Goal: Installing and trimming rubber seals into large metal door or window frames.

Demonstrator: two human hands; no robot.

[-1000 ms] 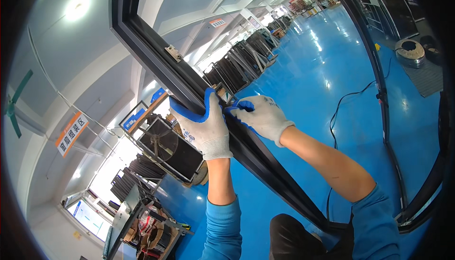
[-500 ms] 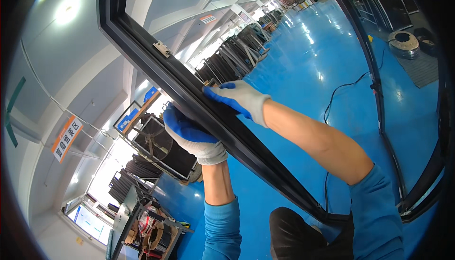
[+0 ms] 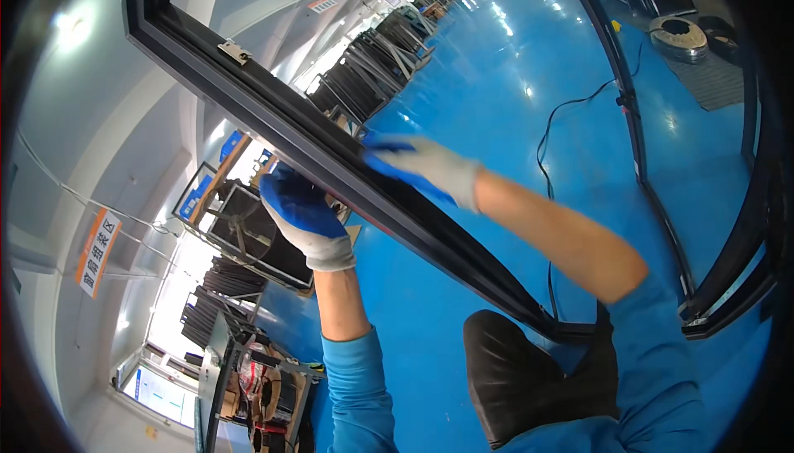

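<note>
A long black frame (image 3: 331,164), looking like a window or door frame, slants across the head view from upper left to lower right. A small metal fitting (image 3: 235,52) sits on its inner side. My left hand (image 3: 304,221), in a white glove with a blue palm, is closed at the frame's outer side; some fingertips are hidden. On the inner side, my right hand (image 3: 430,168), gloved alike, lies along the frame with thumb and fingers stretched out. It is blurred by motion, and whether it presses on the frame is unclear.
Another black upright (image 3: 633,122) stands at the right, and a dark cable (image 3: 550,122) runs over the blue floor (image 3: 488,81). Racks of dark frames (image 3: 372,64) line the back. A wheeled cart (image 3: 248,230) and a loaded workbench (image 3: 265,387) are at the left.
The view has shifted, so the frame appears farther left and higher. My right hand has slid along the frame toward its lower end; my left hand has shifted slightly that way too.
</note>
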